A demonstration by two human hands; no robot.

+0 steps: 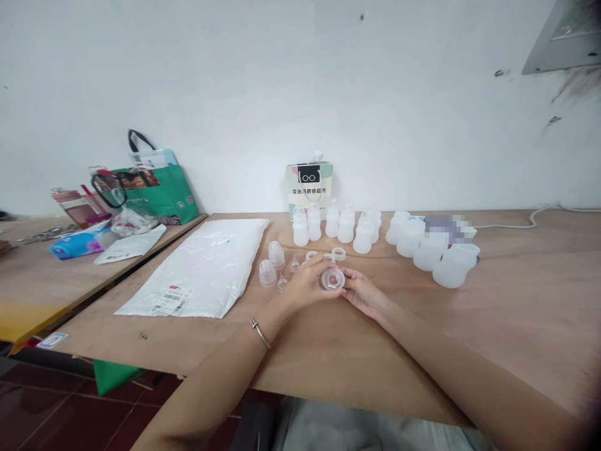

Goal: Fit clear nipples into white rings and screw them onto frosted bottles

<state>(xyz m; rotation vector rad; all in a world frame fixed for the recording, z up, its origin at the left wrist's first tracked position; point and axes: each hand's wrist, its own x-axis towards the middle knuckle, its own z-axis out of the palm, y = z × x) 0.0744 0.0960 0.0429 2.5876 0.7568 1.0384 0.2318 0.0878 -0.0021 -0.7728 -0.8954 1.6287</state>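
My left hand is closed around a translucent baby-bottle collar ring, its round opening turned toward me. On the ring's right side my right hand grips the edge with thumb and fingers. What sits inside the ring is too small to make out for certain. Just beyond my hands lie more collar rings. To the left are two clear domed caps and a few clear teats. Farther back stand several white bottles with tops, and to the right several open bottle bodies.
A large white plastic mailer covers the table's left part. A paper bag leans against the wall. On the adjoining left table are a green bag and a blue tissue pack. A white cable runs along the back right.
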